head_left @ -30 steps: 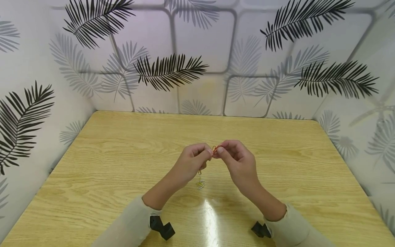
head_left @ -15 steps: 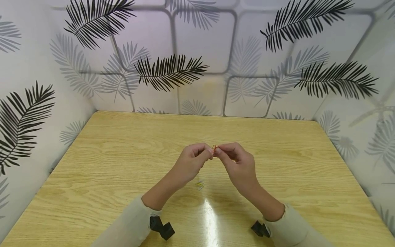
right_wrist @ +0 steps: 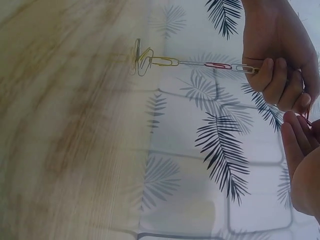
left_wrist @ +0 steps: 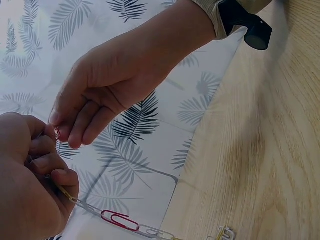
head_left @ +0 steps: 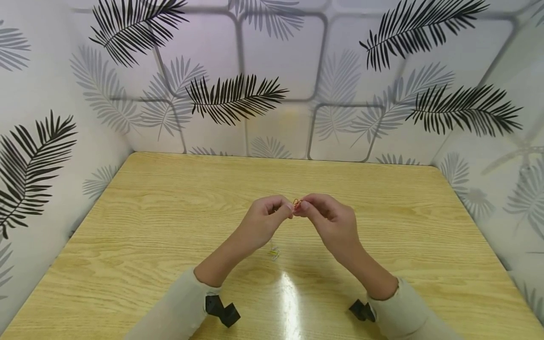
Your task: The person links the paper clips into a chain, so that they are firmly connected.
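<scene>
Above the table, my left hand (head_left: 263, 221) and right hand (head_left: 333, 225) meet at their fingertips. Between them is a small red paper clip (head_left: 296, 204), pinched from both sides; fingers cover much of it. From my left hand's curled fingers hangs a chain of linked paper clips. A red link (left_wrist: 120, 220) shows partway down, with white links beside it. A yellow link (right_wrist: 165, 61) is lower, and the bottom end (right_wrist: 142, 62) bunches into several yellow and pale clips near the tabletop. The chain's upper part is hidden inside my left hand.
The wood-grain table (head_left: 170, 212) spreads around both hands, with a bright light reflection near its front. Leaf-patterned walls (head_left: 276, 61) stand at its back and sides. Black wrist cameras (head_left: 223, 311) sit at both sleeve cuffs.
My right fingers closed in toward the left fingertips, then drew back slightly right, still at the red clip. My left hand stays nearly still; the hanging chain's end shifted slightly left.
</scene>
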Demonstrator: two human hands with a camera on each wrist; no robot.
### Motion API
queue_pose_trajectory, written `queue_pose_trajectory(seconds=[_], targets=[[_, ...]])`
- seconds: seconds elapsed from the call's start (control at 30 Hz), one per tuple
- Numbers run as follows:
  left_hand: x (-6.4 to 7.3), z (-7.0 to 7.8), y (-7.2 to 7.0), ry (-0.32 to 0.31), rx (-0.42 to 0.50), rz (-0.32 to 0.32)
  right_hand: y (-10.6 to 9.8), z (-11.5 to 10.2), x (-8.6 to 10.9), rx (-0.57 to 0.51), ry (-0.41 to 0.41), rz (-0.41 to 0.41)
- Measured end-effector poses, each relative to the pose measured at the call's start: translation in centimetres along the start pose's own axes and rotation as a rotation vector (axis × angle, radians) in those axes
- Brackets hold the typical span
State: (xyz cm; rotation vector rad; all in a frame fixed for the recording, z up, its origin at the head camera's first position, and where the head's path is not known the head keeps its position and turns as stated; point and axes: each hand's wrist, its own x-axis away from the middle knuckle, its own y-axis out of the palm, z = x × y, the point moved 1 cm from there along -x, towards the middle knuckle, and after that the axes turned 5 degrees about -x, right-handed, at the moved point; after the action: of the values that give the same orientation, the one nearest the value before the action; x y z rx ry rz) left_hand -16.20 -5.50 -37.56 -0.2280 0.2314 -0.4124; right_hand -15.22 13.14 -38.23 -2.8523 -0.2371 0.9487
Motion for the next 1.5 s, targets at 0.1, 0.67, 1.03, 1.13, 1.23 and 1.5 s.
queue_pose_trajectory(seconds=[0.1, 0.67, 1.03, 1.13, 1.23, 1.5], targets=[[0.0, 0.0, 0.1, 0.005, -0.017, -0.001, -0.2, -0.1, -0.1, -0.017, 0.05, -0.012], [0.3, 0.1, 0.3, -0.061, 0.021, -0.005, 0.8, 0.7, 0.1, 0.339, -0.306, 0.057], [0.3, 0.2, 0.5, -0.026, -0.033, 0.008, 0.8, 0.8, 0.2, 0.141, -0.179, 0.057], [0.2, 0.1, 0.5, -0.024, -0.048, 0.022, 0.8, 0.7, 0.3, 0.092, -0.123, 0.056], [0.1, 0.2, 0.4, -0.013, -0.056, 0.026, 0.7, 0.6, 0.3, 0.101, -0.1, 0.055], [-0.1, 0.1, 0.0, -0.015, -0.08, 0.001, 0.6, 0.5, 0.2, 0.174, -0.127, 0.03]])
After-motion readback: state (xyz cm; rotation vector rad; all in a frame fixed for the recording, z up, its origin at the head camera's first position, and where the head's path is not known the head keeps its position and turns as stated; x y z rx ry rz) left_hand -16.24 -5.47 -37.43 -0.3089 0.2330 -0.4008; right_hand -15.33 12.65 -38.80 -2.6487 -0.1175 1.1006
